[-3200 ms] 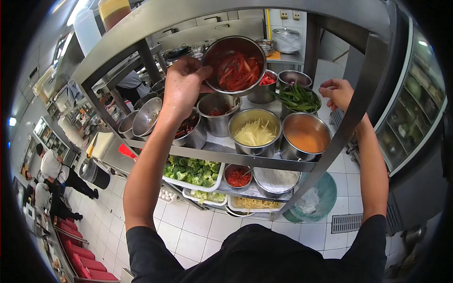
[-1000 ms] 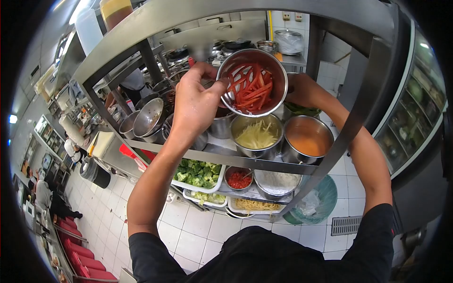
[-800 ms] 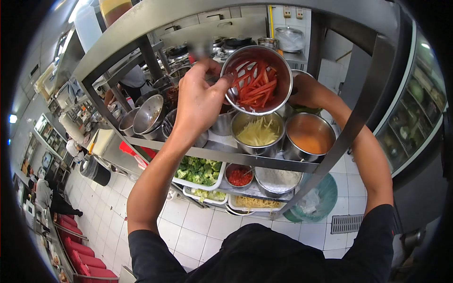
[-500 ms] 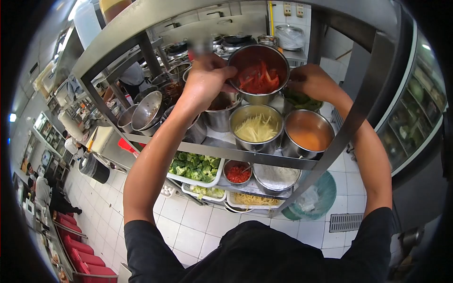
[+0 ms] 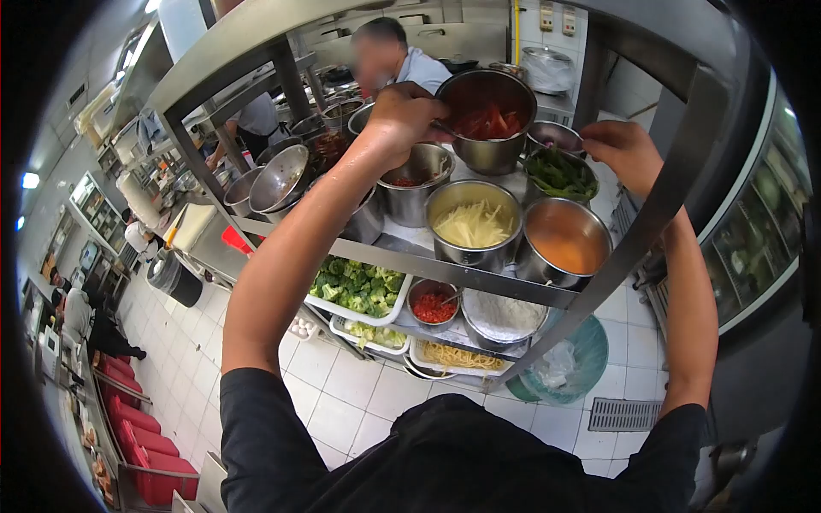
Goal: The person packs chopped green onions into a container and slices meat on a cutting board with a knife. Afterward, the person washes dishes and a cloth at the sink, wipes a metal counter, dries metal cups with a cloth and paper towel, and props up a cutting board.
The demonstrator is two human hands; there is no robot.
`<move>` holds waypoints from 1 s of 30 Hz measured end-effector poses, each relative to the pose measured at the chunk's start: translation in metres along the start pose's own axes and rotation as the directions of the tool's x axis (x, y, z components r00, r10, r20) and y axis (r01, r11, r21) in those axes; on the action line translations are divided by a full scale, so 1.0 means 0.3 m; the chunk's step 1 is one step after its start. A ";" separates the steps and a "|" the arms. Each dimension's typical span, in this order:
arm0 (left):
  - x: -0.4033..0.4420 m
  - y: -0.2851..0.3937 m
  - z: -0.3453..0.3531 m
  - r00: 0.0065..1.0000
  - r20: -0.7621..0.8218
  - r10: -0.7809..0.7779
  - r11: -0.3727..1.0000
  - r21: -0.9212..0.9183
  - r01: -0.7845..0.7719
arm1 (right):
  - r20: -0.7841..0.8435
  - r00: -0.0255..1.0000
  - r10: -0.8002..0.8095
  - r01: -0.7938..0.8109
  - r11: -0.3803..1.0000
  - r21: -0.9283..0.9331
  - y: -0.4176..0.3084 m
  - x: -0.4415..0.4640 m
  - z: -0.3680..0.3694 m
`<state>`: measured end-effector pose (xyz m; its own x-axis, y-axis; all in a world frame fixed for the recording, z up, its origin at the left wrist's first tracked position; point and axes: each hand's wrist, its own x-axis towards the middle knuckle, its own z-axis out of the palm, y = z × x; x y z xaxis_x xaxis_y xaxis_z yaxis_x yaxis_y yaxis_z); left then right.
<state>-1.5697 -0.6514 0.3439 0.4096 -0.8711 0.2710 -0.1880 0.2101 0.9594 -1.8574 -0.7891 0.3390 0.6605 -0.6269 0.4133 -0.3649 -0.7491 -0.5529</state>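
My left hand (image 5: 404, 120) is closed on the left rim of a metal pot (image 5: 489, 154) holding red pepper strips (image 5: 492, 122). The pot is raised and tilted toward me. My right hand (image 5: 623, 150) pinches the right edge of a small metal bowl (image 5: 556, 135), whose contents are mostly hidden. Just in front of that bowl stands a container of green leaves (image 5: 560, 175). Nearer me are a pot of pale yellow strips (image 5: 473, 224) and a pot of orange liquid (image 5: 567, 244). Left of them sits a pot with dark red contents (image 5: 415, 181).
A steel shelf frame (image 5: 402, 256) surrounds the pots. Its lower level holds broccoli (image 5: 357, 286), chopped red pepper (image 5: 434, 306), white powder (image 5: 505, 316) and noodles (image 5: 462, 355). A co-worker (image 5: 398, 60) leans behind the shelf. A green bin (image 5: 577, 363) stands at right.
The pepper pot has shifted slightly right, my left hand with it. My right hand has moved right, uncovering the green leaves and the small bowl. A co-worker's head and shoulder have come into view.
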 end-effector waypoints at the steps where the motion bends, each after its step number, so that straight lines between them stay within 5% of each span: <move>1: 0.002 -0.007 0.000 1.000 -0.019 0.010 1.000 -0.005 -0.010 | -0.012 1.000 -0.003 0.003 1.000 0.024 0.007 0.001 0.005; 10: 0.056 -0.043 -0.004 0.988 0.095 -0.121 0.992 0.058 0.116 | -0.054 0.998 -0.035 0.040 0.993 0.113 0.058 -0.004 0.022; 13: 0.182 -0.151 -0.056 0.944 0.323 0.066 0.900 0.389 -0.196 | -0.054 0.998 -0.021 0.026 0.994 0.108 0.044 -0.008 0.020; 16: 0.200 -0.150 -0.047 0.873 0.475 0.115 0.620 0.652 -0.437 | -0.055 0.998 -0.016 0.023 0.991 0.129 0.052 -0.003 0.019; 19: 0.187 -0.114 -0.028 0.904 0.427 0.015 0.678 0.660 -0.323 | -0.046 0.999 0.012 -0.005 0.989 0.148 0.029 -0.003 0.015; 22: 0.180 -0.093 -0.012 0.943 0.238 -0.232 0.751 0.660 0.018 | -0.059 0.998 0.020 -0.009 0.983 0.185 0.033 0.001 0.021; 25: 0.143 -0.038 -0.045 0.954 0.296 -0.050 0.529 0.818 -0.226 | -0.079 0.996 0.034 -0.016 0.976 0.219 0.015 -0.004 0.017; 28: 0.012 0.048 -0.139 0.903 0.429 0.013 0.406 0.823 -0.397 | -0.139 0.988 0.068 -0.030 0.965 0.259 0.033 -0.031 -0.017; 30: -0.133 0.023 -0.207 0.855 0.480 0.197 0.275 0.810 -0.518 | -0.184 0.978 0.095 -0.045 0.965 0.260 0.064 -0.060 -0.063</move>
<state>-1.5318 -0.5876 0.3445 -0.1156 -0.9162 0.3837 -0.9868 0.1500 0.0609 -1.8886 -0.7962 0.3346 0.4911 -0.7238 0.4848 -0.2111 -0.6388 -0.7399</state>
